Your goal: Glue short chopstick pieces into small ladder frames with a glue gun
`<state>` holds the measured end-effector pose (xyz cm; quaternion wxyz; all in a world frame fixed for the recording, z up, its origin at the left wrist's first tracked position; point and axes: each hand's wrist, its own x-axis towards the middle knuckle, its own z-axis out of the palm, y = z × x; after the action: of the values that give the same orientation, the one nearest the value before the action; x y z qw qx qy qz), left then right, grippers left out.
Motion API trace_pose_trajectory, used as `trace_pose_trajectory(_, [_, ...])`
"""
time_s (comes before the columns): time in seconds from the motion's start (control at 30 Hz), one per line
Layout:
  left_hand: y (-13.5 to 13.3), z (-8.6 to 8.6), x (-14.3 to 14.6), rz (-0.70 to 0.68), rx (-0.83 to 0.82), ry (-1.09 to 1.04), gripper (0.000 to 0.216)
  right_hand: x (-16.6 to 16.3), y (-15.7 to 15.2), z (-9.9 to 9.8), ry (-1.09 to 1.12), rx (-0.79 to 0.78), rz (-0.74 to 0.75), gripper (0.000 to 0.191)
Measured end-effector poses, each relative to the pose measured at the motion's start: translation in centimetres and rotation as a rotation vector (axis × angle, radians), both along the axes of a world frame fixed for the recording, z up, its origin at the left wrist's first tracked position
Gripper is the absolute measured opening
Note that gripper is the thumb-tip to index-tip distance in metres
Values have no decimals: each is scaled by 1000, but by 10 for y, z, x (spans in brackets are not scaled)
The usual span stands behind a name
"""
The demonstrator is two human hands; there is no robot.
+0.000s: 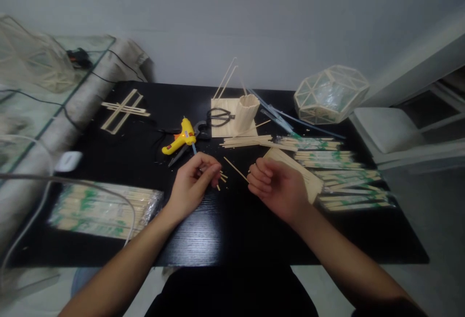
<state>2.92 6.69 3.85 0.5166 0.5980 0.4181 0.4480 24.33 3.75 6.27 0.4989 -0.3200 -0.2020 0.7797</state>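
My right hand [278, 185] is closed round a thin wooden stick [235, 169] that points up and left over the black table [218, 230]. My left hand [194, 181] hovers just left of it, fingers pinched together near a few short stick offcuts [222, 177]; whether it holds one I cannot make out. A yellow glue gun [180, 138] lies just beyond my left hand. A flat panel of joined sticks [308, 181] lies behind my right hand.
Wrapped chopstick packs [341, 172] lie at the right, a bagged bundle [101, 208] at the left. Black scissors [219, 116], a stick-built cup [246, 112], a stick frame [123, 109] and a faceted lantern frame [330, 94] sit further back. Cables cross the left side.
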Motion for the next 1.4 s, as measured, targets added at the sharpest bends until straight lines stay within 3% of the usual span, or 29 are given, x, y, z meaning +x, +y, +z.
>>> trace_pose_trajectory(0.13, [0,2,-1,-2,-7,-8,25,-6,-3,-12,-496,141,-1,19])
trace_pose_trajectory(0.27, [0,3,-1,-28,-45,-38,29,-14,-8,-24,-819,271,238,61])
trace_pose_trajectory(0.33, [1,3,-1,-61,-87,-92,30,-19,-9,-26,-874,322,335,66])
trace_pose_trajectory(0.53, [1,-2,-1,-139,-212,-217,30,-25,-7,-23,-768,378,331,16])
trace_pose_trajectory(0.93, [2,-10,-1,-101,-228,-256,30,-5,2,-21,-767,315,113,25])
trace_pose_trajectory(1.23, [11,-12,-5,8,-179,-205,28,5,6,-20,-781,375,-17,41])
trace_pose_trajectory(1.4, [21,9,-11,134,-230,-287,27,10,8,-32,-827,418,-15,55])
